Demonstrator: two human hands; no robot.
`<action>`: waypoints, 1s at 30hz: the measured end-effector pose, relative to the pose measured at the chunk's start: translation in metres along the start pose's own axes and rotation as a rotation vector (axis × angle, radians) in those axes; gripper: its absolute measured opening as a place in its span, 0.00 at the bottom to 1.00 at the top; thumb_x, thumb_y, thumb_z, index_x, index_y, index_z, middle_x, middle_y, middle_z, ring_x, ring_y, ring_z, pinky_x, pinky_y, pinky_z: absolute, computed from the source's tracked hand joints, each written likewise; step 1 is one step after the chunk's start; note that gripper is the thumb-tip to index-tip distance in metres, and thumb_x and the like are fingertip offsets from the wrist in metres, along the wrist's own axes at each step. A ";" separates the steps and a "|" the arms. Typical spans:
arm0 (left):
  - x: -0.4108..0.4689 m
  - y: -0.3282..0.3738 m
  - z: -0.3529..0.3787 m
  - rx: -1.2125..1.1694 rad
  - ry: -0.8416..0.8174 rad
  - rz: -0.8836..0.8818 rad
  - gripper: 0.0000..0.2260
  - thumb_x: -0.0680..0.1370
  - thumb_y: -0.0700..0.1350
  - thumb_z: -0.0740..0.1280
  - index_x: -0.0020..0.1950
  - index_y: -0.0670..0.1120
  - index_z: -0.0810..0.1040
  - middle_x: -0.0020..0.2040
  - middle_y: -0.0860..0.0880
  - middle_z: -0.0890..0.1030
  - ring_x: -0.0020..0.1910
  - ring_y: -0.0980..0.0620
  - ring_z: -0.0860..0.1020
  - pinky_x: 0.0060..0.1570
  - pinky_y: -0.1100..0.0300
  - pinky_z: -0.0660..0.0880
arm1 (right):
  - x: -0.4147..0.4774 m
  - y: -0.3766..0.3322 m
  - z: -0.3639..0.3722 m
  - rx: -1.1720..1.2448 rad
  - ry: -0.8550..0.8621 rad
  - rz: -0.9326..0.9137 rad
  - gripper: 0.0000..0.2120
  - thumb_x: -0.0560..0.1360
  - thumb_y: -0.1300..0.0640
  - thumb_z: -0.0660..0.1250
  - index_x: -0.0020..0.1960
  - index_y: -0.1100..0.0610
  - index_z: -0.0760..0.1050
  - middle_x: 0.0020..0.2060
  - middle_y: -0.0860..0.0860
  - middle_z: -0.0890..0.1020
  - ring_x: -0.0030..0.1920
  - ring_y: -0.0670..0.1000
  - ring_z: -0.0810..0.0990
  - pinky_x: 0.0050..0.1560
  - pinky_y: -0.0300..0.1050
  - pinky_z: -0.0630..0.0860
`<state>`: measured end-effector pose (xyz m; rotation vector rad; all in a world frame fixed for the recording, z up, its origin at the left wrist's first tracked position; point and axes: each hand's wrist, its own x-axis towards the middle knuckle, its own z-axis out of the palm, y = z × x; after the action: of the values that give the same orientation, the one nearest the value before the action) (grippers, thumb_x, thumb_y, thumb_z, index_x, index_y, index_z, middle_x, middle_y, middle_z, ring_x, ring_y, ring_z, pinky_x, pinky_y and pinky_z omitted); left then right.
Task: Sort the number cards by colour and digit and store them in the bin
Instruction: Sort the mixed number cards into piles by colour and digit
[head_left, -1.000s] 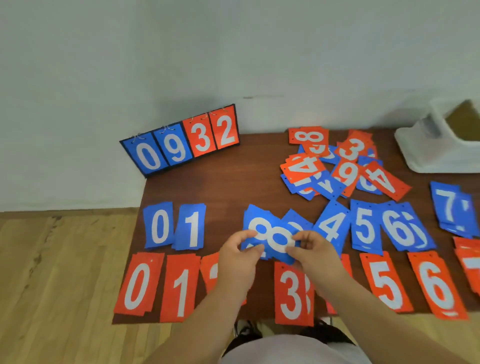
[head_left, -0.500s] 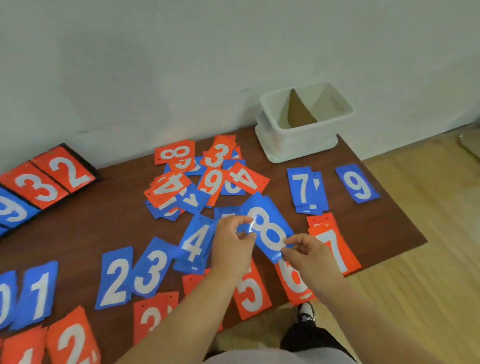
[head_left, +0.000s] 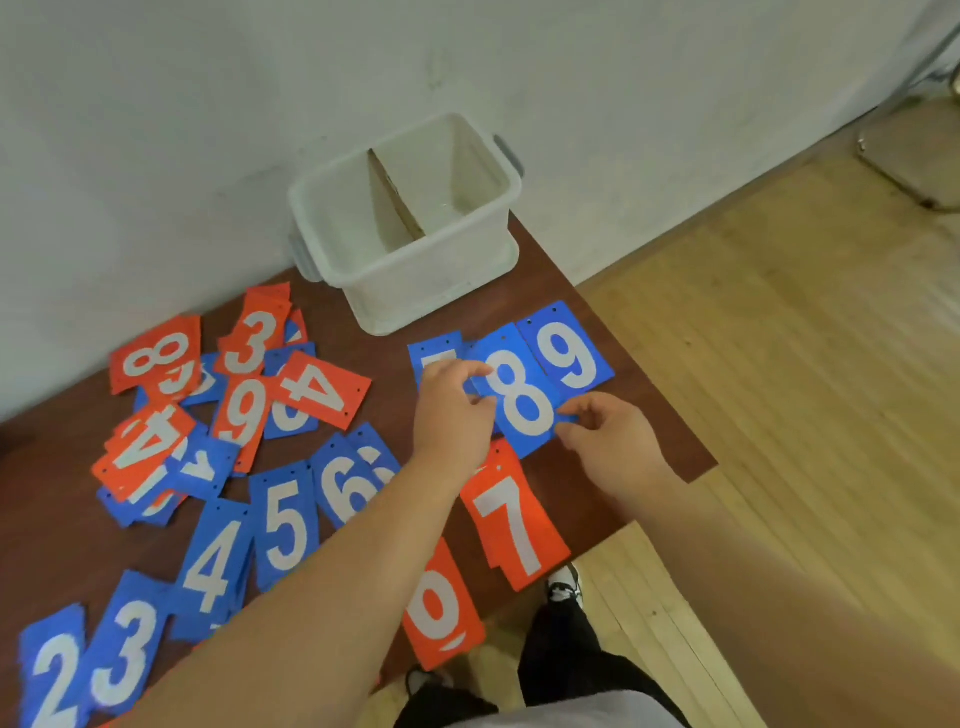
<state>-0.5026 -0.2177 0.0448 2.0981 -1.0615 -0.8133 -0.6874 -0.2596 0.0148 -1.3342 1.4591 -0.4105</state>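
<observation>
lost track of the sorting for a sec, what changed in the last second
The blue 8 was carried right along the row, from near the blue 4 to the gap between the blue 7 and blue 9. The left hand and right hand still pinch its edges. The unsorted pile and the bin stayed put.

Both bare forearms reach forward, the left one running up diagonally from the lower left, the right one coming in from the lower right. The left hand (head_left: 451, 415) shows its back, its fingers (head_left: 470, 370) curled, with thumb and forefinger pinching the left edge of the blue 8 card (head_left: 522, 402). The right hand (head_left: 610, 439) sits just across from it, fingers (head_left: 592, 402) curled in, pinching the card's lower right corner. The two hands are near each other but not touching.
</observation>
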 end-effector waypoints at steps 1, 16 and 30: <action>0.007 0.000 0.001 0.025 -0.001 0.006 0.15 0.77 0.36 0.70 0.56 0.56 0.79 0.62 0.55 0.69 0.43 0.62 0.80 0.45 0.71 0.73 | 0.007 0.000 0.000 -0.018 -0.010 -0.010 0.04 0.74 0.57 0.73 0.47 0.49 0.80 0.40 0.50 0.82 0.35 0.47 0.77 0.36 0.41 0.73; 0.042 -0.068 0.006 0.812 -0.271 0.033 0.30 0.81 0.60 0.62 0.81 0.61 0.53 0.82 0.52 0.51 0.79 0.43 0.51 0.72 0.39 0.59 | 0.062 -0.004 0.033 -0.722 -0.121 -0.178 0.22 0.81 0.50 0.62 0.74 0.46 0.70 0.58 0.50 0.82 0.55 0.55 0.81 0.49 0.48 0.78; -0.017 -0.110 -0.109 0.598 0.102 -0.183 0.27 0.77 0.61 0.69 0.73 0.53 0.70 0.71 0.49 0.69 0.70 0.42 0.68 0.65 0.43 0.71 | 0.039 -0.078 0.097 -0.653 -0.283 -0.388 0.20 0.79 0.51 0.66 0.71 0.49 0.72 0.61 0.51 0.78 0.53 0.51 0.80 0.49 0.47 0.77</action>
<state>-0.3794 -0.1232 0.0303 2.7356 -1.1698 -0.4954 -0.5591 -0.2809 0.0233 -2.1165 1.1277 0.0330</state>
